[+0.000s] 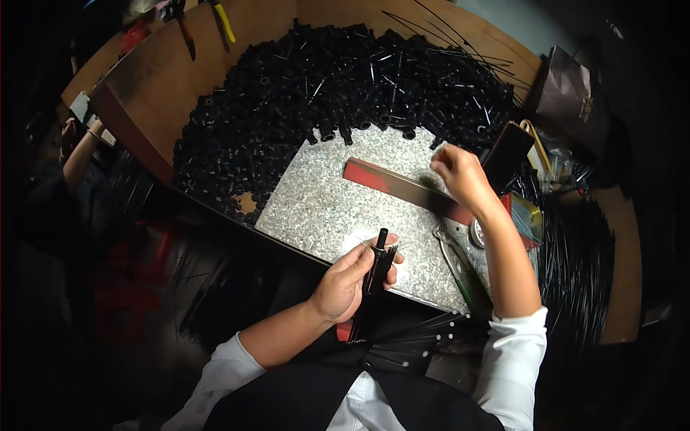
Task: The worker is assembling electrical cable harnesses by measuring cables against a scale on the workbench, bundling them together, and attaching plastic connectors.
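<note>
My left hand (348, 280) grips a black umbrella frame (376, 267) upright at the near edge of a speckled stone slab (323, 208); its thin ribs fan out below toward my lap. My right hand (460, 172) hovers above the far right of the slab, fingers pinched together over a long red and black bar (402, 187), at the edge of the pile of small black tubes (323, 86). Whether it holds a small part I cannot tell.
A brown wooden board (165, 72) surrounds the pile. Metal pliers (451, 255) lie on the slab's right edge. Bundles of thin black rods (575, 266) lie to the right. Yellow-handled pliers (224, 21) hang at the back. Another person's arm (79, 154) is at far left.
</note>
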{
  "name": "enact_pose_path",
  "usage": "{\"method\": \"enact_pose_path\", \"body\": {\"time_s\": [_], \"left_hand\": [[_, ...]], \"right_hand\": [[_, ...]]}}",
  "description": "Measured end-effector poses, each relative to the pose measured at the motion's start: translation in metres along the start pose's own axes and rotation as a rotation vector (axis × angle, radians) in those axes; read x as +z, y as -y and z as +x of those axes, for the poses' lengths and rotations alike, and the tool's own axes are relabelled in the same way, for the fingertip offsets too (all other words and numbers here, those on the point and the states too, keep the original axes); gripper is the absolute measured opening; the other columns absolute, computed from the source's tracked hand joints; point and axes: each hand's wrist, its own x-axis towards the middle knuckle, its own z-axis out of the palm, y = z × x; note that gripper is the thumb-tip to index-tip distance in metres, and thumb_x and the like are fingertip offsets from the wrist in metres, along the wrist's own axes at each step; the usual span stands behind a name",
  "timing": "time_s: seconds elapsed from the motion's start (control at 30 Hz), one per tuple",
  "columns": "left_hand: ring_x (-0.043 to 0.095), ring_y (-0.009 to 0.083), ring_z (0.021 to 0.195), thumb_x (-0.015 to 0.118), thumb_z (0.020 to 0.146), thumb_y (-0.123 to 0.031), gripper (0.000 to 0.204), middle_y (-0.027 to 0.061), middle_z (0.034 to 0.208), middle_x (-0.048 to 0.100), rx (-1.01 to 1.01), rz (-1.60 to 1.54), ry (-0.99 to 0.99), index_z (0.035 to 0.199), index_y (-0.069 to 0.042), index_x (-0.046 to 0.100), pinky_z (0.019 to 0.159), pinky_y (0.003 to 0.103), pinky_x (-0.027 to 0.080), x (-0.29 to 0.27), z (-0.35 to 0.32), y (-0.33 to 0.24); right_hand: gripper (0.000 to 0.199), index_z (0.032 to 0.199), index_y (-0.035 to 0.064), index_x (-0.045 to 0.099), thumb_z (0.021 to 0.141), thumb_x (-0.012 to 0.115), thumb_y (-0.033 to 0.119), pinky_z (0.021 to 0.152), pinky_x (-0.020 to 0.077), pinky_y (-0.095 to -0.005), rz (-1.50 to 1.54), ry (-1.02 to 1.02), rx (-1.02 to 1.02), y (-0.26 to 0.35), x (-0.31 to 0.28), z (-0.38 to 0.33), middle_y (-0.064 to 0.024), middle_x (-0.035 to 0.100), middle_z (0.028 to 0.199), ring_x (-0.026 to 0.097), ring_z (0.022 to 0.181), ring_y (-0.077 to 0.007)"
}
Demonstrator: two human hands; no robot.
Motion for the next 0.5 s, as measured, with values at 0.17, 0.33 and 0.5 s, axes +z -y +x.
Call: {"method": "enact_pose_path", "body": {"time_s": [0.17,0.33,0.5], "left_hand": [[0.055,0.0144,0.093,0.035,0.103,-0.028,0.047,0.0113,0.112,0.056,-0.043,0.023,0.064,0.136,0.005,0.038,0.085,0.029,0.045,-0.010,0.002,-0.004],[0.055,0.0133,0.093,0.033,0.103,-0.028,0.045,0.0100,0.110,0.057,-0.003,0.060,0.013,0.134,0.005,0.040,0.085,0.029,0.045,-0.028,0.004,-0.007],[0.056,0.0124,0.092,0.033,0.103,-0.029,0.045,0.0091,0.108,0.058,0.028,0.111,0.009,0.132,0.005,0.041,0.084,0.027,0.046,-0.042,0.002,-0.003]], "right_hand": [[0.025,0.108,0.0047,0.063,0.083,0.066,0.010,0.079,0.0490,-0.0399,-0.189,-0.057,-0.123,-0.040,0.062,0.059,-0.0176,0.058,0.098,0.059,0.087,-0.0345],[0.022,0.097,0.0015,0.064,0.083,0.066,0.018,0.084,0.0493,-0.0408,-0.464,-0.108,0.005,-0.021,0.102,0.088,-0.0188,0.061,0.099,0.059,0.096,-0.0361],[0.028,0.096,-0.0010,0.056,0.081,0.065,0.021,0.075,0.0531,-0.0427,-0.622,0.018,0.063,-0.028,0.098,0.077,-0.0202,0.066,0.091,0.064,0.086,-0.0368]]}}
